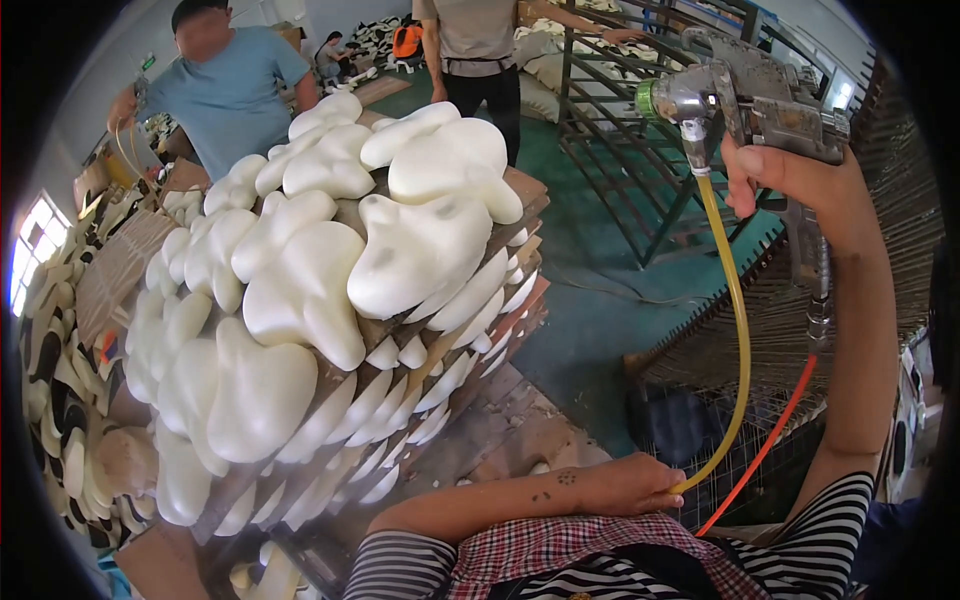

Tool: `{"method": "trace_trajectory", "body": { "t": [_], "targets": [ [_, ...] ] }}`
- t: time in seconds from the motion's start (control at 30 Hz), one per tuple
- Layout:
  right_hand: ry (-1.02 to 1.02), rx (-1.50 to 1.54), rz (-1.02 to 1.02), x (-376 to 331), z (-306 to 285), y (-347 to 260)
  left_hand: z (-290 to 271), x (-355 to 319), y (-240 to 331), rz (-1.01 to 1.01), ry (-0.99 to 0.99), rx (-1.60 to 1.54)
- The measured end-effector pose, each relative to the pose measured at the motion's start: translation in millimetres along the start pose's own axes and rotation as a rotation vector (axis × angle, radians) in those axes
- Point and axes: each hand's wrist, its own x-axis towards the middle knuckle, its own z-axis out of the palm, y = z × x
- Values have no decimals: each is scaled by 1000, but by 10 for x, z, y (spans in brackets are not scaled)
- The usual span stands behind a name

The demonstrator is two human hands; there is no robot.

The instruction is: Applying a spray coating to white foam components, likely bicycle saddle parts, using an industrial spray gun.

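Person's right hand [805, 178] is wrapped round a spray gun [772, 122] held up right of the stacked white moulded pieces [305, 285], left hand [630, 484] closed on its yellow hose [743, 340], apparently a gun-handling step, any next move calling for hose slack.

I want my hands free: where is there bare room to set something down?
Bare green floor shows between the stack of white pieces and the dark metal rack, though a thin cord crosses part. Crowded: the stack's top, and the right side, with spray gun, yellow hose and toothed rack.
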Motion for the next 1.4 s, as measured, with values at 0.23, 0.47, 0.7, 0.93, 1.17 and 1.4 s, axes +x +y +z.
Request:
{"method": "trace_trajectory", "body": {
  "t": [0.23,0.47,0.7,0.93,1.17,1.4],
  "targets": [
    [17,-36,121,137,8,39,-45,9,-96,13,49,-18],
    [-58,22,125,89,-24,107,-93,35,-145,56,67,-46],
    [-18,43,114,79,-70,143,-68,93,-182,34,42,-46],
    [-112,107,201,-24,-231,357,-70,148,-212,61,35,-57],
    [-78,45,199,155,-262,469,-169,125,-260,60,55,-46],
    [-127,212,202,488,86,269,-496,46,-314,108,43,-22]
  ]
}}
